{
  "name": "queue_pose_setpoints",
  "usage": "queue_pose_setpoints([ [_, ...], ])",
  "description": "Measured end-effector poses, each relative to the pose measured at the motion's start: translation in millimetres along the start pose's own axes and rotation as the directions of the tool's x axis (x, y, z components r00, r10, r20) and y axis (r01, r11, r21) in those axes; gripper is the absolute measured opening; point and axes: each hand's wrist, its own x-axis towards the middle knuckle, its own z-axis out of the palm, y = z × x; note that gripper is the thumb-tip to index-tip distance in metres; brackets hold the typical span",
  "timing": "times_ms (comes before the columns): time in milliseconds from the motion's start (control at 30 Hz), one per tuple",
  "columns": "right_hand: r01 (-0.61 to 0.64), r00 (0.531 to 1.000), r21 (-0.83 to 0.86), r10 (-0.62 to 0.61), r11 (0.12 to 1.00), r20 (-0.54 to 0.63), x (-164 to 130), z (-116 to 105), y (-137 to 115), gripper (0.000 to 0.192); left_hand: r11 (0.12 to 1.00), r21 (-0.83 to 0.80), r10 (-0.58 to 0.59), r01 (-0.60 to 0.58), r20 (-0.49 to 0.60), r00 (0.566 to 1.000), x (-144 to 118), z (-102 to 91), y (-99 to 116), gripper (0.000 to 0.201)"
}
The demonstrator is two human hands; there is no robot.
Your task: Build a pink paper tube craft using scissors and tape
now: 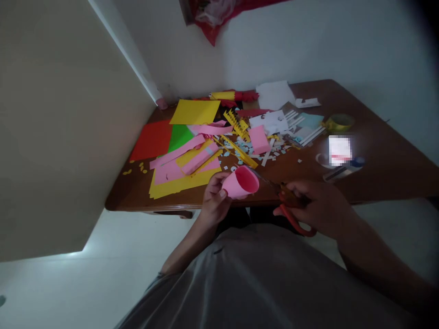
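Observation:
My left hand (216,197) is closed round a pink paper tube (234,185), its open end turned to the right and towards me. In my right hand (317,203) is a pair of scissors (295,221) with red-orange handles. The blades point left, reaching the upper rim of the tube; whether they are parted there I cannot tell. Both hands are at the front edge of the wooden table (377,183). Just beyond the tube lie many small white and blue paper scraps (236,145) and a folded pink paper piece (259,139).
Yellow (195,112), red (151,139) and green paper (179,137) lie at the left, with pink strips (183,151) over them. A tape roll (339,122) and a blurred bright object (339,150) are at the right. Walls border the table's left and back.

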Motion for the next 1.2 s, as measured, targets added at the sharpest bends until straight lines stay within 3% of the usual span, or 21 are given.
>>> queue_pose_setpoints([
  [400, 0.031, 0.999, -0.03, -0.029, 0.999, 0.046, 0, -1, 5, 0.057, 0.997, 0.001, -0.083, 0.083, 0.007, 0.997, 3, -6.4, -4, 0.069],
  [633, 0.019, 0.998, -0.071, -0.015, 0.997, 0.054, -2, -2, 11, 0.05, 1.0, -0.004, -0.026, 0.026, -0.015, 1.0, 2, -4.2, -6, 0.061],
  [1200, 0.019, 1.0, -0.047, -0.017, 0.999, 0.023, -2, -1, 12, 0.053, 0.991, -0.068, -0.114, 0.115, 0.016, 0.993, 1, -4.9, -9, 0.058],
])
